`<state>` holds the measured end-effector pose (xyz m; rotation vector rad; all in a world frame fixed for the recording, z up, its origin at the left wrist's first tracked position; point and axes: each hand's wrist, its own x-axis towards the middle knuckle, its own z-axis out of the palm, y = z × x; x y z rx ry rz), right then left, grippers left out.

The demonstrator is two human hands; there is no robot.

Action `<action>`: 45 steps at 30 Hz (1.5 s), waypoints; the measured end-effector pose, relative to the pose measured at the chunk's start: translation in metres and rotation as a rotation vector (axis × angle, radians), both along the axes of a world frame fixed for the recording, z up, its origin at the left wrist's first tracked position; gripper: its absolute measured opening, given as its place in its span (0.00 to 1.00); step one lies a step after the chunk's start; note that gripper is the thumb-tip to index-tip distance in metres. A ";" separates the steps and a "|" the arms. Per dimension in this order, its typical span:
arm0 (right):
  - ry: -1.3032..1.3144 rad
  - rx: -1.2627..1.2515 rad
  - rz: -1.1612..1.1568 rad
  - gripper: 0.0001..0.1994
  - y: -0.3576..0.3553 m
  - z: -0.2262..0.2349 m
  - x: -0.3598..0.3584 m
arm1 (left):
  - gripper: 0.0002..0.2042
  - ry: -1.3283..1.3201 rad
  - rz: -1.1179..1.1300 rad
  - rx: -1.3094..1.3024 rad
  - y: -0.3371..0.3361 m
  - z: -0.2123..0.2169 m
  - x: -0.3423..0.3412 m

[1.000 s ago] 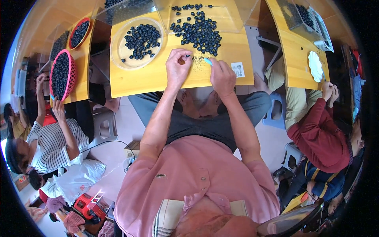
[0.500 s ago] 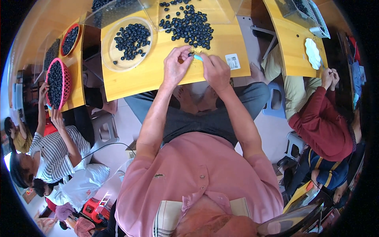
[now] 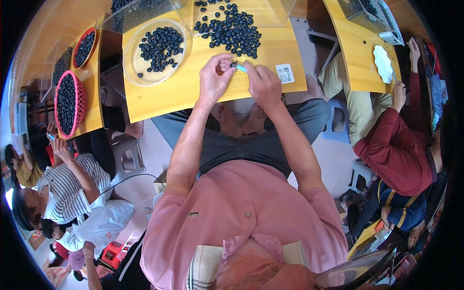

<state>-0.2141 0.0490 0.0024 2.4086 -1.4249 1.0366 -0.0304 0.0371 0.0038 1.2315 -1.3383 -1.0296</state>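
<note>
My left hand [image 3: 215, 79] pinches a small dark round berry-like piece [image 3: 233, 65] between thumb and fingertips, over the near part of the yellow table [image 3: 193, 99]. My right hand [image 3: 264, 84] grips a small tool with a light blue handle [image 3: 241, 68]. Its tip meets the piece, and my fingers hide what kind of tool it is. Crumbs lie under my fingertips. Just beyond them spreads a loose heap of the same dark pieces [image 3: 234, 31]. To the left, a round clear shallow dish [image 3: 129, 63] holds more of them.
A white label [image 3: 284, 73] lies right of my hand. Clear plastic bins [image 3: 268, 12] stand at the far side. A co-worker in stripes [image 3: 79, 176] sits left by a pink basket [image 3: 81, 104]; another in dark red [image 3: 398, 154] sits right, near a white scalloped dish [image 3: 383, 65].
My hands stay nearly in place, still working at the dark piece. The left co-worker's hands have dropped away from the pink basket. One hand of the right co-worker has reached outward.
</note>
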 end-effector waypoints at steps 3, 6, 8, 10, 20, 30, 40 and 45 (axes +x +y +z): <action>0.020 0.029 -0.036 0.17 0.001 0.000 0.000 | 0.20 0.028 0.005 0.045 0.001 0.003 0.000; 0.021 0.069 -0.078 0.17 0.000 0.002 0.001 | 0.20 0.162 0.053 0.008 0.002 -0.004 0.003; 0.010 0.088 -0.091 0.16 -0.001 0.003 0.001 | 0.20 0.187 0.057 0.010 0.002 -0.004 0.002; 0.013 0.081 -0.092 0.16 -0.001 0.004 0.001 | 0.20 0.213 0.064 0.011 0.002 -0.004 0.003; -0.009 0.068 -0.085 0.15 -0.001 0.003 0.003 | 0.07 0.031 0.050 -0.091 0.002 0.002 0.006; -0.070 0.080 -0.087 0.12 0.003 0.005 0.001 | 0.09 -0.523 0.542 -0.480 -0.020 0.055 0.086; -0.072 0.030 -0.087 0.13 0.000 0.003 0.001 | 0.12 -0.683 0.145 -0.322 -0.045 0.030 0.033; -0.071 0.060 -0.078 0.14 0.001 0.003 0.002 | 0.14 -0.773 0.175 -0.265 -0.047 0.017 0.031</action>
